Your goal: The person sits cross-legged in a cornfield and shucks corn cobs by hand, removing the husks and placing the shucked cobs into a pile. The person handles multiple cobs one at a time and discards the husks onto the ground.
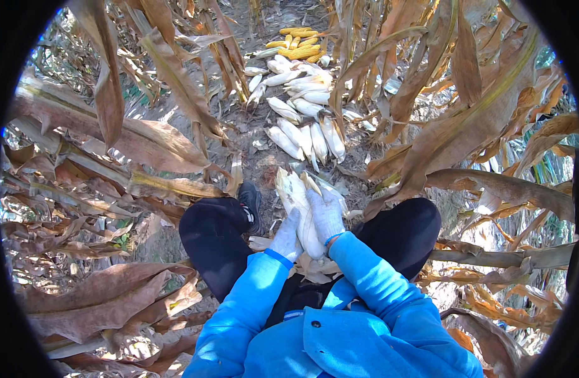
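Note:
Between my knees, both gloved hands are on an ear of corn [309, 236] in a pale dry husk. My left hand [285, 237] grips its lower left side, thumb laid along the husk. Higher up on the right side, my right hand [327, 215] closes around the husk, where a husk leaf [312, 184] stands apart near the tip. No kernels show on this ear. Loose husk pieces [313, 270] lie below it, close to my lap. Just ahead on the soil is a group of unhusked ears [288, 142].
Farther ahead, more ears in pale husks [310, 90] lie heaped, with several bare yellow cobs [304, 51] beyond them. Dry corn stalks and broad brown leaves [478, 123] crowd both sides, some reaching over my knees. A dark shoe [251, 203] rests on the soil at left.

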### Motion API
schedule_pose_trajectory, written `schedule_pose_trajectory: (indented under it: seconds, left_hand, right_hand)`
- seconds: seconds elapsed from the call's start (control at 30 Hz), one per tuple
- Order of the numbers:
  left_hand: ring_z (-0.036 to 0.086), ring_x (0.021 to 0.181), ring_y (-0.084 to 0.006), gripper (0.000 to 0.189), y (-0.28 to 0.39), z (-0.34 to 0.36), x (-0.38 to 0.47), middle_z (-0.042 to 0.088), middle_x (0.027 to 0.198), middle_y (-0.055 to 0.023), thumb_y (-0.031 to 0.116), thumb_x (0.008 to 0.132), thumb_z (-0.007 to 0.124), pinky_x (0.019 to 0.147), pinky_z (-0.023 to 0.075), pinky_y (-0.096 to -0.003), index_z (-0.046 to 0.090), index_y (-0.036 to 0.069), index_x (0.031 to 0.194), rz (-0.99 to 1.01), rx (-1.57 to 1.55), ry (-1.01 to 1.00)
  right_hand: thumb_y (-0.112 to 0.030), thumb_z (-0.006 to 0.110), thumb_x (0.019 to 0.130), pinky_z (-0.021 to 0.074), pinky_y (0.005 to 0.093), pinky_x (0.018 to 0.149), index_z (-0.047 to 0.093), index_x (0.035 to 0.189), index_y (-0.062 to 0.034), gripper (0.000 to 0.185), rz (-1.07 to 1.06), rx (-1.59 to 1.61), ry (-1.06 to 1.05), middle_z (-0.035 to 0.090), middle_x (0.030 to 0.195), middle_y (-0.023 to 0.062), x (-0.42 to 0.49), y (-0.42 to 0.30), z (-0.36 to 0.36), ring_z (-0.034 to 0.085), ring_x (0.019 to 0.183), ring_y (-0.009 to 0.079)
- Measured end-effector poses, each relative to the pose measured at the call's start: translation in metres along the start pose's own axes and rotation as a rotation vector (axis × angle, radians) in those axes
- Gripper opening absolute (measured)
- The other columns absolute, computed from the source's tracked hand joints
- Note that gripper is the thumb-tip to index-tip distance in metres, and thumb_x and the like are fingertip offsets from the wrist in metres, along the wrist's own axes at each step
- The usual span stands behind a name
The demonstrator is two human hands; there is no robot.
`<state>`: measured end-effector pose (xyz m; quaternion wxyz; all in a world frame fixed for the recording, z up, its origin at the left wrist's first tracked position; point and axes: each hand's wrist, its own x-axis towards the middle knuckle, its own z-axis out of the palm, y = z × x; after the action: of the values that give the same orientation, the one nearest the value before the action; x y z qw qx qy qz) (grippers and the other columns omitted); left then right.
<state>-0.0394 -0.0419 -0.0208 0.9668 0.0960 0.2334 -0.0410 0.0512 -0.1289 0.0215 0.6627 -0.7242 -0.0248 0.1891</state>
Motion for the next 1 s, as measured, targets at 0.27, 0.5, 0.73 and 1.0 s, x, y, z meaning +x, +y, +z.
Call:
schedule_pose_trajectory:
  seconds: [0.27, 0.5, 0.73, 1.0]
  left_hand:
    - [0.064, 0.11, -0.0274, 0.035, 0.018, 0.029, 0.018, 0.064, 0.123, -0.0143, 0.021, 0.101, 0.053, 0.096, 0.0525, -0.0383, 0.056, 0.002, 0.13, 0.224, 0.384, 0.185]
    - [0.065, 0.1, -0.0273, 0.05, 0.09, 0.056, 0.018, 0.065, 0.111, -0.0131, 0.042, 0.097, 0.059, 0.087, 0.0538, -0.0412, 0.055, 0.002, 0.127, 0.414, 0.289, 0.361]
    - [0.062, 0.097, -0.02, 0.049, 0.048, 0.037, 0.012, 0.063, 0.113, -0.0117, 0.038, 0.103, 0.049, 0.086, 0.0509, -0.0333, 0.052, -0.002, 0.132, 0.602, 0.706, 0.403]
    - [0.064, 0.099, -0.0307, 0.038, 0.002, 0.032, -0.003, 0.068, 0.109, -0.0154, 0.031, 0.102, 0.048, 0.088, 0.0489, -0.0377, 0.063, 0.0, 0.117, 0.739, 1.319, 0.401]
  right_hand:
    - [-0.015, 0.055, 0.098, 0.0524, 0.0285, 0.077, 0.064, 0.114, -0.0015, 0.022, 0.0, 0.49, 0.066, 0.065, 0.099, 0.0064, -0.024, -0.025, -0.008, 0.062, 0.088, 0.014]
    - [-0.019, 0.058, 0.095, 0.0493, 0.0354, 0.088, 0.064, 0.114, -0.0039, 0.025, -0.602, -0.598, -0.426, 0.064, 0.107, 0.0104, -0.059, -0.001, -0.067, 0.061, 0.101, 0.0191]
    - [-0.037, 0.06, 0.097, 0.046, 0.0386, 0.101, 0.035, 0.146, 0.0018, 0.068, 0.209, 0.194, -0.593, 0.054, 0.135, 0.0176, -0.028, -0.018, -0.087, 0.058, 0.116, 0.0273]
    - [-0.044, 0.071, 0.087, 0.0432, 0.035, 0.104, 0.045, 0.141, 0.0004, 0.075, 0.073, -0.113, -0.406, 0.059, 0.134, 0.0186, -0.005, 0.006, -0.027, 0.057, 0.122, 0.0291]
